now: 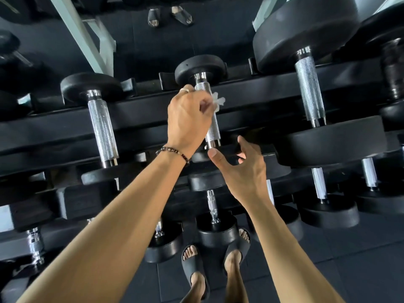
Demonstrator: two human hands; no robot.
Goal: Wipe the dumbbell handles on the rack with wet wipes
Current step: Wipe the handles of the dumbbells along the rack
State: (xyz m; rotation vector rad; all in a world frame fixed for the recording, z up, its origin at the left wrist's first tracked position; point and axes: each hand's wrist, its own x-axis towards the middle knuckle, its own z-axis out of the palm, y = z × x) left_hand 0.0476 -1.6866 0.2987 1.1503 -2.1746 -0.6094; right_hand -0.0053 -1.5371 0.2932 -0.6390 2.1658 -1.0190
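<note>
A view looking down over a person's two bare forearms reaching toward a black dumbbell rack (pixel 251 95). The left hand (pixel 188 119), with a beaded bracelet (pixel 172 152) at the wrist and a ring on one finger, curls its fingers around the far part of a knurled silver dumbbell handle (pixel 211 130) in the middle of the rack, pinching a crumpled white wet wipe (pixel 217 102) against the metal. The right hand (pixel 242 169) hovers just near of that handle's near end, fingers spread wide and holding nothing. To the left rests another dumbbell with a silver handle (pixel 101 130), and to the right a larger one with a thicker handle (pixel 309 88). Lower tiers hold more dumbbells. On the dark floor (pixel 349 270) below, the person's feet wear black slide sandals (pixel 193 267).
</note>
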